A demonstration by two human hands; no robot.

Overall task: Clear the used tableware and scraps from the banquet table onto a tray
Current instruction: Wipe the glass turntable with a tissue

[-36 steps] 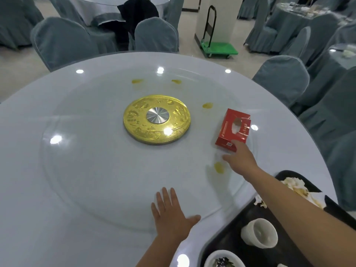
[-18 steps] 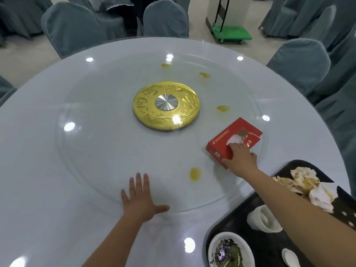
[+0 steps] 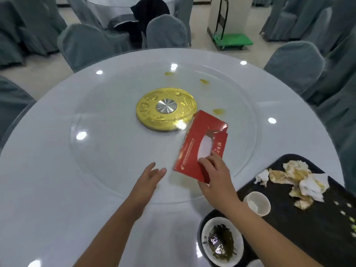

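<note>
**Tissue box lifted off the turntable**

Tissue box point(image 3: 200, 149) now sits right of frame centre, tilted up, near end pinched in the right hand point(image 3: 215, 182); half a second ago it lay flat on the glass turntable point(image 3: 107, 151). Left hand point(image 3: 148, 180) has left the glass, fingers loose, holding nothing. Likely next: onto the black tray point(image 3: 308, 228), lower right, beside the napkin scraps point(image 3: 296, 182).

A round gold embossed hub with a silver metal centre point(image 3: 166, 109) sits mid-tabletop. Grey-green fabric-covered chairs point(image 3: 165, 31) ring it; a green flatbed trolley point(image 3: 234, 39) stands beyond on the floor.
</note>
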